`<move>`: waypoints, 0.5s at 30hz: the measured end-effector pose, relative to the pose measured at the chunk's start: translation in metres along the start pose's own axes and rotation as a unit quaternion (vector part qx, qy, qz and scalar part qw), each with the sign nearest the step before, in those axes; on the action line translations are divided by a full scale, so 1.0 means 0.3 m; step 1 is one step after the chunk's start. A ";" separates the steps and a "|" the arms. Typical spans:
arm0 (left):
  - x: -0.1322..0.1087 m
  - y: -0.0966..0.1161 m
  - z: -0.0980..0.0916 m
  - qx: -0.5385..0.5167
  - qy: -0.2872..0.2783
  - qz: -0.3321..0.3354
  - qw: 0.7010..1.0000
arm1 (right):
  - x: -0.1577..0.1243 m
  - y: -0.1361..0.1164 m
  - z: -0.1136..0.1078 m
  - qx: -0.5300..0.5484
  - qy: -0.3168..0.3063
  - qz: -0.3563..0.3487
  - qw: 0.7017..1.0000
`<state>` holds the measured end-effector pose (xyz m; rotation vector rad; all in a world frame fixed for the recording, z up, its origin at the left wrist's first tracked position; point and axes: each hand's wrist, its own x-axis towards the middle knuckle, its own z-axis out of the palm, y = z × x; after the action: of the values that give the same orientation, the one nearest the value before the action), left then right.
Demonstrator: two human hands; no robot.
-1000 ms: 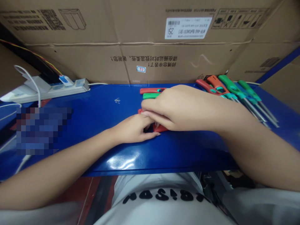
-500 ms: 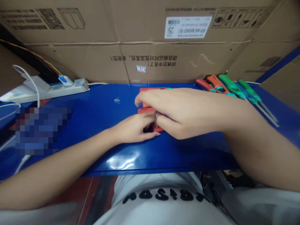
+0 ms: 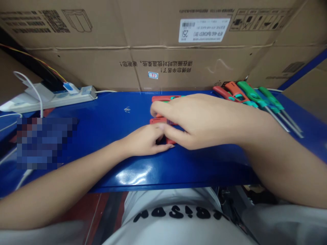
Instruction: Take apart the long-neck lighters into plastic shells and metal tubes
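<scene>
My left hand (image 3: 143, 139) lies on the blue tabletop with its fingers closed around a red lighter handle (image 3: 157, 120); part of the handle shows past the knuckles. From the right, my right hand (image 3: 196, 119) arches over the same spot, its fingers curled and its thumb against my left fingers. What the right fingers grip is hidden beneath them. Just beyond, partly under that hand, lie another red lighter (image 3: 158, 98) with green parts and an orange piece (image 3: 158, 115).
Several long-nosed lighters (image 3: 251, 93) with red, orange and green handles lie at the back right. Small thin pins (image 3: 127, 109) sit left of my hands. A white power strip (image 3: 84, 95) with cables lies at the left. A cardboard box (image 3: 102, 68) stands along the back.
My right hand has shifted slightly; its thumb has moved left onto my left fingers. The left hand stays in nearly the same place.
</scene>
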<state>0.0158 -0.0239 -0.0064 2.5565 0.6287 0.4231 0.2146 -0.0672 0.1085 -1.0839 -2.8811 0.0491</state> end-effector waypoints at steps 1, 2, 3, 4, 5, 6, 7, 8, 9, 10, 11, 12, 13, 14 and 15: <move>0.000 0.002 -0.001 0.002 -0.002 -0.003 1.000 | 0.003 0.000 0.000 -0.014 -0.003 0.003 1.000; 0.000 0.004 -0.002 0.004 -0.005 -0.004 1.000 | 0.005 0.001 0.000 -0.024 -0.009 0.004 1.000; 0.000 0.005 -0.002 0.004 -0.007 -0.002 1.000 | 0.007 0.001 0.000 -0.027 -0.012 0.003 1.000; 0.000 0.005 -0.003 0.003 -0.008 0.001 1.000 | 0.008 0.000 -0.001 -0.023 -0.014 0.001 1.000; 0.000 0.005 -0.003 0.003 -0.007 0.007 1.000 | 0.008 -0.001 -0.002 -0.016 -0.012 0.000 1.000; 0.000 0.004 -0.003 0.003 -0.004 0.014 1.000 | 0.008 -0.003 -0.003 -0.008 -0.007 0.000 1.000; 0.000 0.003 -0.003 0.005 0.002 0.021 1.000 | 0.008 -0.005 -0.004 -0.003 -0.001 0.001 1.000; -0.001 0.002 -0.003 0.009 0.008 0.026 1.000 | 0.008 -0.006 -0.004 -0.003 0.006 0.004 1.000; -0.001 0.002 -0.003 0.015 0.014 0.027 0.999 | 0.008 -0.006 -0.004 -0.009 0.012 0.011 1.000; -0.002 0.002 -0.003 0.022 0.015 0.024 0.999 | 0.009 -0.004 -0.003 -0.018 0.016 0.020 1.000; -0.002 0.002 -0.003 0.028 0.011 0.020 0.999 | 0.010 -0.001 -0.002 -0.028 0.018 0.028 0.999; -0.002 0.001 -0.002 0.031 0.005 0.015 0.999 | 0.010 0.002 -0.002 -0.034 0.016 0.033 0.999; -0.002 0.001 -0.002 0.031 -0.003 0.011 0.999 | 0.009 0.005 -0.001 -0.033 0.012 0.032 0.999; -0.002 -0.001 -0.002 0.029 -0.008 0.009 0.999 | 0.006 0.008 -0.001 -0.024 0.006 0.024 0.999; -0.002 -0.002 -0.001 0.025 -0.010 0.010 1.000 | 0.002 0.010 -0.002 -0.008 -0.001 0.011 1.000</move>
<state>0.0148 -0.0237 -0.0065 2.6139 0.6140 0.3919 0.2160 -0.0646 0.1091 -1.1176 -2.8765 0.0273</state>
